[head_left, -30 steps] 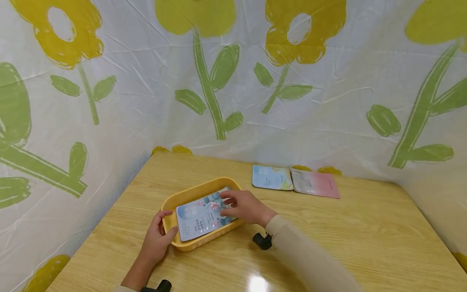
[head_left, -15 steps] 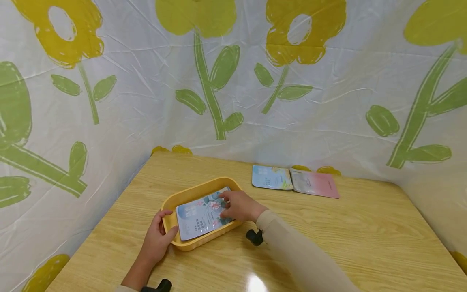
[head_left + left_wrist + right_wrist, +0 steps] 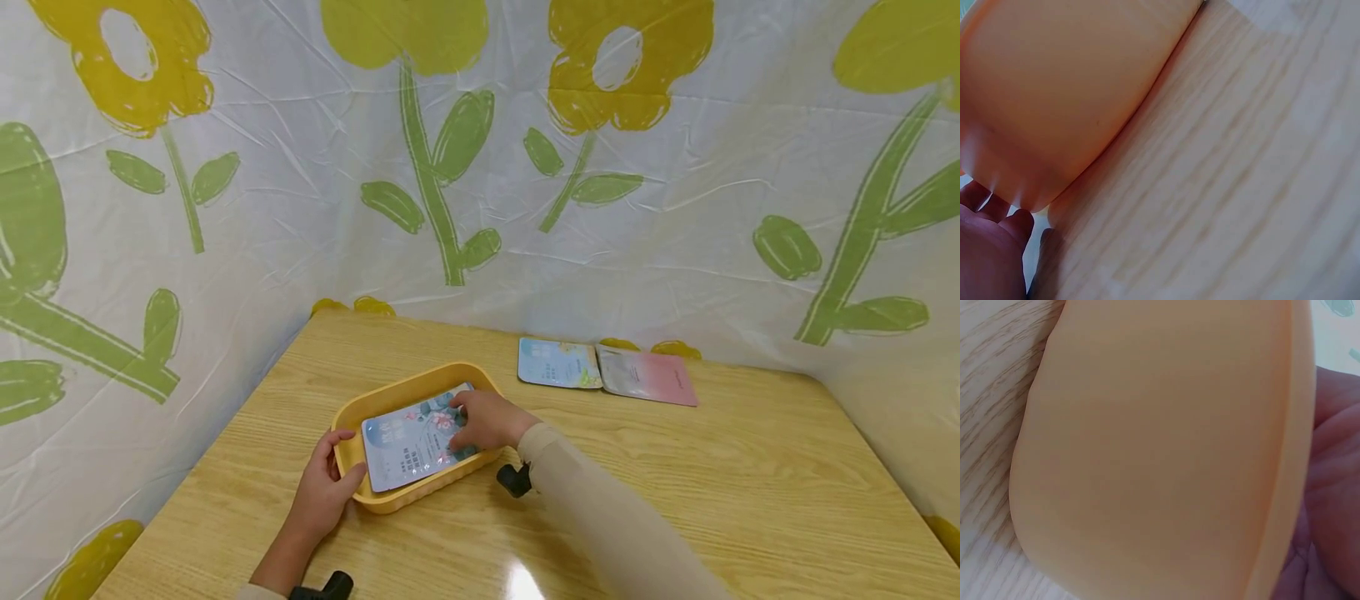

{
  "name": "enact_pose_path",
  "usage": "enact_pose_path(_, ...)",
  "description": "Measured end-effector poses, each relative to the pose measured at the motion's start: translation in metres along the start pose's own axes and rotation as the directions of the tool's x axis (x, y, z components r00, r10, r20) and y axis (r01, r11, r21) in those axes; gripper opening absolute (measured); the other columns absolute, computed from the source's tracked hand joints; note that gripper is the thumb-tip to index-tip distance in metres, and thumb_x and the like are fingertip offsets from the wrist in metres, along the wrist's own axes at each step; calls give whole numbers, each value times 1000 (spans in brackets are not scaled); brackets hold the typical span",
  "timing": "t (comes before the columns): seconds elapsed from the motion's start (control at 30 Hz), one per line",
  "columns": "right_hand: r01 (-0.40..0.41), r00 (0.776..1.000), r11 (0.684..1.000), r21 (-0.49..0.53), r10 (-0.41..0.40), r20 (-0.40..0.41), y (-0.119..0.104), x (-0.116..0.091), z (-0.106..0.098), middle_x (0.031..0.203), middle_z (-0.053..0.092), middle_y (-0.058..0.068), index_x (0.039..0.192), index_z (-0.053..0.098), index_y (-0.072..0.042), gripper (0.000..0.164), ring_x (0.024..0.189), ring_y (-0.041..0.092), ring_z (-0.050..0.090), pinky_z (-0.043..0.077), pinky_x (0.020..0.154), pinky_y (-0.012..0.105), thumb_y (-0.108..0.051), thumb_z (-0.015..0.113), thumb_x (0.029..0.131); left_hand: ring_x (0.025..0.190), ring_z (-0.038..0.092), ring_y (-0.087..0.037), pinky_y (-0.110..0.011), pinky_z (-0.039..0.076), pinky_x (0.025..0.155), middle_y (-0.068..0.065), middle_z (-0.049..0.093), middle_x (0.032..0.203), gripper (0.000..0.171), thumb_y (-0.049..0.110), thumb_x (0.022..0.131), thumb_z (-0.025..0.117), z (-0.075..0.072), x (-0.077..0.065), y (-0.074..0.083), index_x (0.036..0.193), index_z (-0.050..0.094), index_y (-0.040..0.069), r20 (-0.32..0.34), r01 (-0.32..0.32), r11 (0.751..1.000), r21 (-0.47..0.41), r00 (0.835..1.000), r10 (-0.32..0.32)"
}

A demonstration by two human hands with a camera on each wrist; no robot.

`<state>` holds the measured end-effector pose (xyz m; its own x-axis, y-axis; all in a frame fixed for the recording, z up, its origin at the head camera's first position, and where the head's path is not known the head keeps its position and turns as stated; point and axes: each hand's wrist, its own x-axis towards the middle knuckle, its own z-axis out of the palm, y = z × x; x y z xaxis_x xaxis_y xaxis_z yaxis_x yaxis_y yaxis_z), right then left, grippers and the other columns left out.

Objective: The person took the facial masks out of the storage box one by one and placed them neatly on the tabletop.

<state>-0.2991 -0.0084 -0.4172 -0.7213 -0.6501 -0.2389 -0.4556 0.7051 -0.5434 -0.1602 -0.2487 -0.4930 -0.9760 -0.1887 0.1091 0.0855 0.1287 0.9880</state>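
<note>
A yellow plastic basket [image 3: 408, 500] stands on the wooden table in the head view. In it lies a pale blue sheet mask packet [image 3: 401, 446] with a flower print. My left hand [image 3: 322, 492] grips the basket's left end, thumb and fingers at the rim. Over the basket's right end reaches my right hand [image 3: 491, 421], its curled fingers and thumb pinching the packet near its right end. The left wrist view has the left hand [image 3: 991, 244] against the basket's outer wall [image 3: 1066, 94]. In the right wrist view, the basket wall [image 3: 1154, 450] hides most of the right hand [image 3: 1338, 487].
Toward the back of the table [image 3: 675, 475] lie a light blue packet [image 3: 558, 363] and a silver-and-pink packet [image 3: 648, 375], side by side. A flower-printed cloth [image 3: 675, 242] hangs behind and along the sides.
My right hand has moved a little to the left and lower into the basket, its thumb and fingers closing in on the packet. The left hand and the basket hold their place.
</note>
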Motion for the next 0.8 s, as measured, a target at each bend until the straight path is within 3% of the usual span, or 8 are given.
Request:
enact_pose_path(0.4,55,998,998,1,-55,-10,-4,-1,5,123,66,12,133,60,-3,58,115,26,59,46,101,39,-26,81,83,127,44,-36,-10,42,91,-27,35,147,51,-5,93,61,0,-1,0,137,37,-6,-15,4,998,57,1000,-3)
enact_pose_path(0.8,73,997,981,180,-74,-1,-3,0,8,112,64,3,132,61,-8,53,104,20,58,48,95,38,-23,81,85,124,45,-39,-13,47,86,-29,36,143,50,-8,92,58,0,0,0,137,36,-7,6,-13,1000,-9,1000,13)
